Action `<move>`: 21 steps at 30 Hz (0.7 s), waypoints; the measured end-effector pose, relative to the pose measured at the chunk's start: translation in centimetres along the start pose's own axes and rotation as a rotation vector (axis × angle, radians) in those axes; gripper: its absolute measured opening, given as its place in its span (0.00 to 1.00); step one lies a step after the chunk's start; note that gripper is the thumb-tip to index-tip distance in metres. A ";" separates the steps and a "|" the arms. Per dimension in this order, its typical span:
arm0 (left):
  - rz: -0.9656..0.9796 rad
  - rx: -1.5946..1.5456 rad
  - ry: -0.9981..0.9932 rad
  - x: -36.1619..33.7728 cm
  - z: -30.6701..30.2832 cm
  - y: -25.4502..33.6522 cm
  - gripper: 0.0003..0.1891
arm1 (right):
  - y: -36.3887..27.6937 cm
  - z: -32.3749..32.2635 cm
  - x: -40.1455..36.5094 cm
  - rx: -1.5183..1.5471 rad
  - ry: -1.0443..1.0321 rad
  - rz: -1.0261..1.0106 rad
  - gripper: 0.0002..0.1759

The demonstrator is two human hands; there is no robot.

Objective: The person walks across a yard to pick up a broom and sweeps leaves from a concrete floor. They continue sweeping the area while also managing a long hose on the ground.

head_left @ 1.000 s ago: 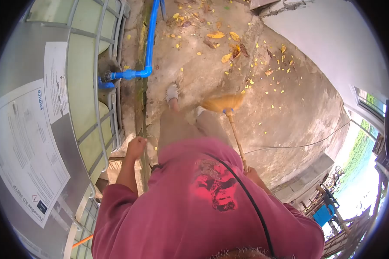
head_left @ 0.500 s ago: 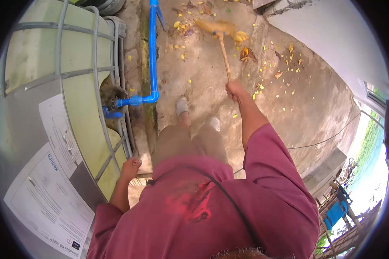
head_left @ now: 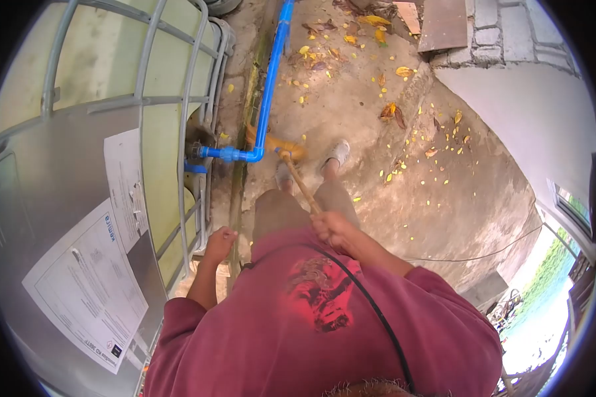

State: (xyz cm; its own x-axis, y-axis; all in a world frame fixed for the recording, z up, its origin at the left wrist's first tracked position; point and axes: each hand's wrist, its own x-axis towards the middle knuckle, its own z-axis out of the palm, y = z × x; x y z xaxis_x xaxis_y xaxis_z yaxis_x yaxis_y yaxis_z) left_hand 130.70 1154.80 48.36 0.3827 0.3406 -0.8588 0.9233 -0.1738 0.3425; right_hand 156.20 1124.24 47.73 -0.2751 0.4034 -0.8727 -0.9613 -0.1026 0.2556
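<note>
My right hand (head_left: 331, 228) is wrapped round the wooden handle of a broom (head_left: 301, 185), in front of my thighs. The broom's yellowish-brown head (head_left: 291, 149) is low by my feet, close to the kerb on the left. A blue pipe (head_left: 266, 99) passes in front of part of the bristles. Loosely curled, my left hand (head_left: 220, 243) hangs beside the caged tank with nothing visible in it. Yellow and brown fallen leaves (head_left: 392, 112) are scattered on the concrete ground (head_left: 351, 86) ahead and to the right.
A large caged tank (head_left: 162, 132) with a labelled metal plate (head_left: 59, 192) stands close on my left. The blue pipe runs forward from its valve. To the right is a white wall (head_left: 510, 99), with a brown board (head_left: 442, 26) ahead. A thin cable (head_left: 473, 258) crosses the ground.
My right hand has drawn the broom back and to the left, from the leaves ahead to beside my feet and the pipe. My feet have shifted, and the view has moved.
</note>
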 end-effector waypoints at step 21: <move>-0.104 -0.035 0.084 -5.4 11.4 7.2 0.20 | -20.1 -3.1 -6.5 -0.453 0.379 -0.545 0.05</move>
State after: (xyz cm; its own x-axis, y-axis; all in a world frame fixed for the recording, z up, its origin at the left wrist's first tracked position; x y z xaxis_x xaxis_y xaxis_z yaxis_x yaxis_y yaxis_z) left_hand 134.92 1141.20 51.16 0.2847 0.4318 -0.8558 0.9582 -0.1014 0.2676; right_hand 177.30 1120.83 46.96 0.3272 0.1753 -0.9286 -0.8514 -0.3716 -0.3702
